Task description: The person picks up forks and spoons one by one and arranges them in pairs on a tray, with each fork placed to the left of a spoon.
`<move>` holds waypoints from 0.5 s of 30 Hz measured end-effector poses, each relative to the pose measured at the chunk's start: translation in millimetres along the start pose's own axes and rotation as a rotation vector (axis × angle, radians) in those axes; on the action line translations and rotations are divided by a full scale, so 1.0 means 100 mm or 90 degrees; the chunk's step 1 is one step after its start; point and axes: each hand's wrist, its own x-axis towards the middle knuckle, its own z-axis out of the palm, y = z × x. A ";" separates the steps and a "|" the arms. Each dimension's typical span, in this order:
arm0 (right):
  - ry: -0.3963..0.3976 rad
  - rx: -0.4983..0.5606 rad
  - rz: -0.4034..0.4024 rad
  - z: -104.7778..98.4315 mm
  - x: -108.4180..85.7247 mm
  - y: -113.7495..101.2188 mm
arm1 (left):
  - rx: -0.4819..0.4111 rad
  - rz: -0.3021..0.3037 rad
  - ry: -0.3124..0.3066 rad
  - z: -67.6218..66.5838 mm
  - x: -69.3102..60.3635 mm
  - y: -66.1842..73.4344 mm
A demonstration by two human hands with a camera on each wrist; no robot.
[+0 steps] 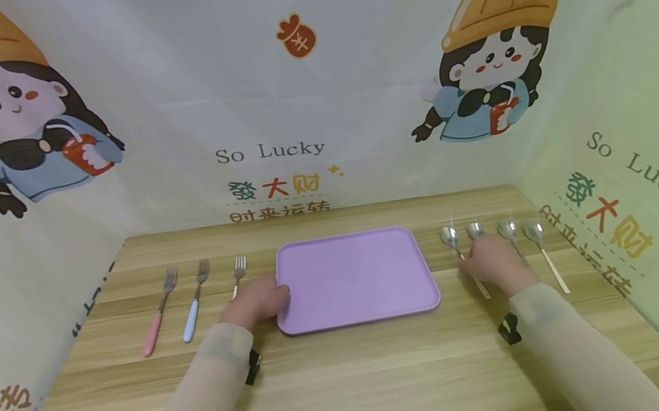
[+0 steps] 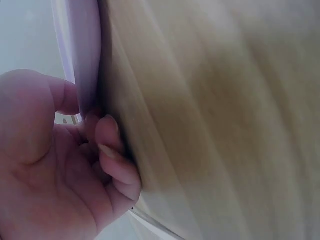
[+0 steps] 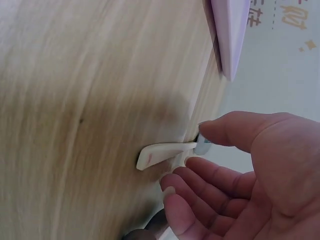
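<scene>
Tray: lilac, flat on the wooden table [image 1: 355,384], between forks and spoons; its point of hold is the left edge. Nothing lies on the tray [image 1: 355,279].
Left hand: thumb over the tray's rim, fingers curled at the edge below; the left hand [image 1: 257,300] pinches that edge.
Right hand: thumb and fingers stand apart around a pale spoon handle [image 3: 162,154]; the right hand [image 1: 498,262] seems not to have closed on it, though whether skin touches it I cannot tell.
Spoons: four in a row on the right; the leftmost spoon [image 1: 450,238] is nearest the thumb, the second spoon [image 1: 475,229] partly covered by the hand.
Forks: pink fork [image 1: 158,321], blue fork [image 1: 195,312] and pale fork [image 1: 240,268] on the left, the last partly hidden.
Progress: judged early; the tray is gripped, no spoon or fork is lifted, and all seven lie on the table.
</scene>
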 end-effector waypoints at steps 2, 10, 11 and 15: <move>-0.003 -0.017 0.004 0.08 0.11 0.11 | -0.001 -0.006 -0.003 0.01 -0.01 0.01; -0.006 -0.024 0.045 0.22 0.34 0.32 | 0.010 -0.019 0.000 0.00 -0.03 0.07; -0.010 -0.022 0.052 0.18 0.29 0.27 | 0.011 -0.017 0.000 0.01 -0.03 0.07; -0.022 -0.016 0.060 0.02 0.08 0.01 | 0.011 -0.023 -0.003 0.03 -0.03 0.05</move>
